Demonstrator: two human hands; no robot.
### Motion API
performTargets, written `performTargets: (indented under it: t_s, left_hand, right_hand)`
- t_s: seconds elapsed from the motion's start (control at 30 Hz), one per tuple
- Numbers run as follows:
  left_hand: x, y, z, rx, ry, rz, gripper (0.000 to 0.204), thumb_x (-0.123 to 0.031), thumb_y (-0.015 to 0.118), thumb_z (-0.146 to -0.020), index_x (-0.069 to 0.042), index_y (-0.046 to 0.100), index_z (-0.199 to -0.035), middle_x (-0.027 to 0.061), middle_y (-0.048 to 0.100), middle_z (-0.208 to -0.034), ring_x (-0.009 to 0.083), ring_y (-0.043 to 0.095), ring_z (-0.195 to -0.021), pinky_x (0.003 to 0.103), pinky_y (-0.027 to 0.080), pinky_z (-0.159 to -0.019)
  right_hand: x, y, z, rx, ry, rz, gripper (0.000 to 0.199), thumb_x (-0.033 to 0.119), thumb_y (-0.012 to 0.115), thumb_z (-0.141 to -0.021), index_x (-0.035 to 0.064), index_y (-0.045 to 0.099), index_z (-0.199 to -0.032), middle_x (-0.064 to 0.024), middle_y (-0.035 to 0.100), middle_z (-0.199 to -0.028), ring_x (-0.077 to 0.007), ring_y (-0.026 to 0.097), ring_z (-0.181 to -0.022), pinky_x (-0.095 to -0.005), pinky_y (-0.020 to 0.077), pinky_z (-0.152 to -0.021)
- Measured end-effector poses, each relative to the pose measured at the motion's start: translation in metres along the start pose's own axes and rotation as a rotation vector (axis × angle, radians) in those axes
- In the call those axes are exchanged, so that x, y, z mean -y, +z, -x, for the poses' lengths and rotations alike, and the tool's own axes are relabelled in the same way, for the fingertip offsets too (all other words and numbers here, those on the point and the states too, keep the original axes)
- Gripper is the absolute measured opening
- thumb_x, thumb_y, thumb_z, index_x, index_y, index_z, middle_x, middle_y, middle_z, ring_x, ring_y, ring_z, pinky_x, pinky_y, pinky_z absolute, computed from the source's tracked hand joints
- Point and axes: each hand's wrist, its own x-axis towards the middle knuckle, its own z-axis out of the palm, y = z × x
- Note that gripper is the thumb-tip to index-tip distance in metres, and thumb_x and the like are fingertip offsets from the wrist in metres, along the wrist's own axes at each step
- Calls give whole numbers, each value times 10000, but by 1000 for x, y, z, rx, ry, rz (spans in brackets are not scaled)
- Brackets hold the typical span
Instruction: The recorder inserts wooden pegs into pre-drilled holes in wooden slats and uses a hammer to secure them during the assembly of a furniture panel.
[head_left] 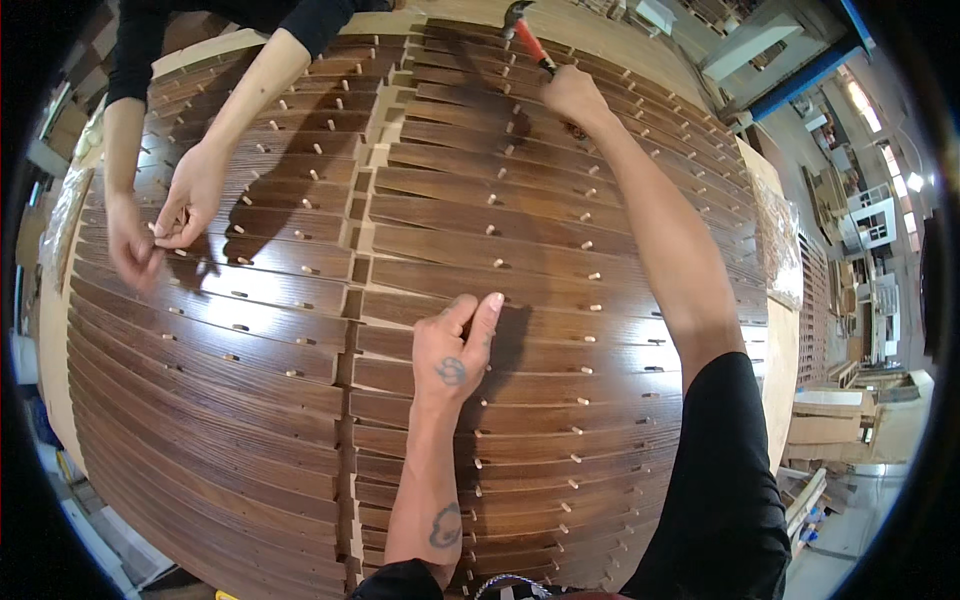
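Note:
My right hand [577, 97] grips a claw hammer [530, 42] by its red and black handle, raised over the far part of the boards with its metal head pointing away. In the middle, my left hand [452, 350] is closed, thumb on top, just above one of the brown wood-grain boards [430, 240]. Whatever lies inside those fingers is hidden. Small pale wooden dowels [594, 276] stick up in lines along the boards, several close to my left hand.
At the far left, a co-worker's hands [195, 195] hold small pieces over a second stack of brown boards [190, 400]. A narrow gap [347, 400] divides the two stacks. Clear plastic wrap [780, 245] lies at the right edge, with a blue metal beam [805, 82] beyond.

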Motion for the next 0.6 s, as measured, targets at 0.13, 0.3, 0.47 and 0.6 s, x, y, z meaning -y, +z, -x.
performTargets:
  t_s: [0.13,0.3,0.47,0.6]
  left_hand:
    - [-11,-4,4,5,-36,15,433,-311,637,-945,-4,557,-650,87,524,-498,158,548,-421,304,417,-442]
    - [-6,0,3,17,-24,-19,418,-304,635,-946,-6,576,-660,97,561,-532,176,547,-437,305,416,-455]
    - [-4,0,2,-18,-14,-4,418,-316,643,-940,-3,581,-672,98,571,-549,178,538,-460,307,418,-474]
    - [-7,3,3,34,-41,-43,433,-336,644,-936,2,564,-678,115,519,-530,190,504,-450,324,405,-474]
  right_hand:
    - [16,-3,-6,-205,115,-175,411,281,515,-929,-67,605,-1129,-294,631,-1144,-399,623,-1099,-478,504,-927]
    - [-7,5,-40,-196,-109,120,358,242,486,-937,-54,636,-1071,-298,659,-1022,-412,647,-1032,-490,526,-883]
    - [-29,-18,-46,-255,9,-36,480,366,469,-958,-77,643,-1017,-331,648,-1016,-477,628,-998,-508,523,-857]
    - [-50,-51,-11,-515,153,-175,506,402,458,-962,-69,639,-1006,-349,636,-1026,-486,625,-994,-521,510,-865]
